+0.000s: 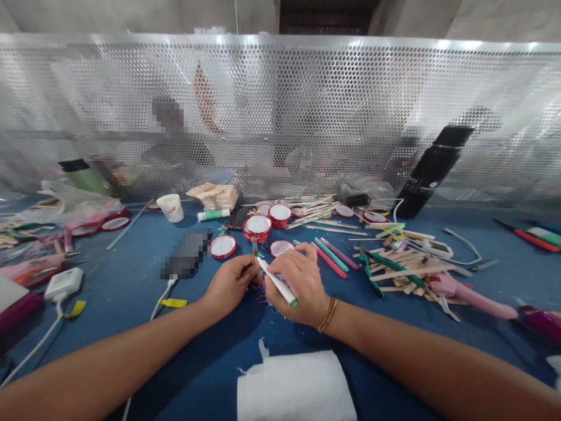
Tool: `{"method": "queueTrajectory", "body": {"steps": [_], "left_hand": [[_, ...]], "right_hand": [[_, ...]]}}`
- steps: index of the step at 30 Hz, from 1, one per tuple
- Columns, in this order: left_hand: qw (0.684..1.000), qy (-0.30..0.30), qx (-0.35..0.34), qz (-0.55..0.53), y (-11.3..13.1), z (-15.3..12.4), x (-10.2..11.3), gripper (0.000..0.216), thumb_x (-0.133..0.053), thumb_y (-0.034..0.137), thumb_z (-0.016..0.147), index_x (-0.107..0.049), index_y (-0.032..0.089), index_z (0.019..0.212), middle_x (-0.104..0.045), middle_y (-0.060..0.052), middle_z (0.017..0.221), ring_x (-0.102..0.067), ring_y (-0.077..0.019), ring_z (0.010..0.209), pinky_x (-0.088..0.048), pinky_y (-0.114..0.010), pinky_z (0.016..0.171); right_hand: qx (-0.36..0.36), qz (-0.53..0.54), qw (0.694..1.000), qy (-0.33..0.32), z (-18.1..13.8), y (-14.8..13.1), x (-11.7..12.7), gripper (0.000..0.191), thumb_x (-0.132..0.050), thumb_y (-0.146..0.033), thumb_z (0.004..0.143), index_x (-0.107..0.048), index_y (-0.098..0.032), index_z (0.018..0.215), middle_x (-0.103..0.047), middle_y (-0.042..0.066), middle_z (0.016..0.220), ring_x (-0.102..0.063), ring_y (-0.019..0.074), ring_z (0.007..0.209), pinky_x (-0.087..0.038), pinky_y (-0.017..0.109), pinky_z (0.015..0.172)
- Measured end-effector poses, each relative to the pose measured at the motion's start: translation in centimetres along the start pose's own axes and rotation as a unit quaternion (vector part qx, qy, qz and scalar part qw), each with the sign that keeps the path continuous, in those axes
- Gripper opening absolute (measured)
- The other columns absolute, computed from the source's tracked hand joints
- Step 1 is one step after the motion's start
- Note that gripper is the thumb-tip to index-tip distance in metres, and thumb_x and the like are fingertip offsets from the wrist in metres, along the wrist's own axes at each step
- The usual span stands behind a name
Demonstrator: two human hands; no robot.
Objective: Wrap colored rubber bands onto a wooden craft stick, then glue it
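Note:
In the middle of the blue table, my right hand (304,283) is closed around a white marker with a green end (280,285). The marker points up and left, its tip meeting a small stick banded in green and red (255,247). Thumb and fingers of my left hand (232,282) pinch that stick, whose lower part is hidden. Just beyond lie round white discs with red rims, some stacked (258,227) and one single (223,246). Purple thread (262,294) lies loose under my hands. Several coloured markers (329,259) rest right of them.
A folded white cloth (298,386) lies in front. Wooden sticks, green-handled scissors (371,275) and a pink glue gun (471,292) crowd the right. Left are a phone (187,254) on a cable and a paper cup (170,207). A perforated metal screen (245,117) stands behind, a person beyond it.

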State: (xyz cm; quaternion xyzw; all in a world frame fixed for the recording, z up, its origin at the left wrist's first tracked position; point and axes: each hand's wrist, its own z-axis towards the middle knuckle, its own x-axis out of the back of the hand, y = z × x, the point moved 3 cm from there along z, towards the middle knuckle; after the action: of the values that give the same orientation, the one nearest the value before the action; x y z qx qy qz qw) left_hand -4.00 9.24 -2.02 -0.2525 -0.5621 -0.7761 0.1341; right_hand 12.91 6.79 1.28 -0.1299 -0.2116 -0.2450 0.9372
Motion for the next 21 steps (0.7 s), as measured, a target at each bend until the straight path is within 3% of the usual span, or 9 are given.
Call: {"method": "queueTrajectory", "body": {"steps": [7, 21], "left_hand": [[1.000, -0.022, -0.008, 0.002, 0.33, -0.09, -0.17, 0.027, -0.048, 0.030, 0.094, -0.058, 0.017, 0.073, -0.055, 0.004, 0.066, -0.049, -0.0114, 0.063, -0.038, -0.022, 0.060], [0.999, -0.008, -0.016, 0.028, 0.39, -0.34, -0.15, 0.024, -0.050, 0.025, 0.092, -0.058, 0.018, 0.070, -0.057, 0.004, 0.065, -0.050, -0.0113, 0.062, -0.039, -0.022, 0.061]], "right_hand": [[0.010, -0.021, 1.000, -0.003, -0.32, 0.56, -0.20, 0.006, -0.055, -0.018, 0.084, -0.051, -0.021, 0.080, -0.065, -0.001, 0.071, -0.060, 0.0148, 0.070, -0.033, 0.040, 0.087], [0.031, -0.026, 0.999, -0.033, -0.53, 0.25, -0.04, 0.007, -0.055, -0.019, 0.088, -0.053, -0.020, 0.081, -0.067, -0.001, 0.074, -0.061, 0.0147, 0.073, -0.033, 0.040, 0.090]]}}
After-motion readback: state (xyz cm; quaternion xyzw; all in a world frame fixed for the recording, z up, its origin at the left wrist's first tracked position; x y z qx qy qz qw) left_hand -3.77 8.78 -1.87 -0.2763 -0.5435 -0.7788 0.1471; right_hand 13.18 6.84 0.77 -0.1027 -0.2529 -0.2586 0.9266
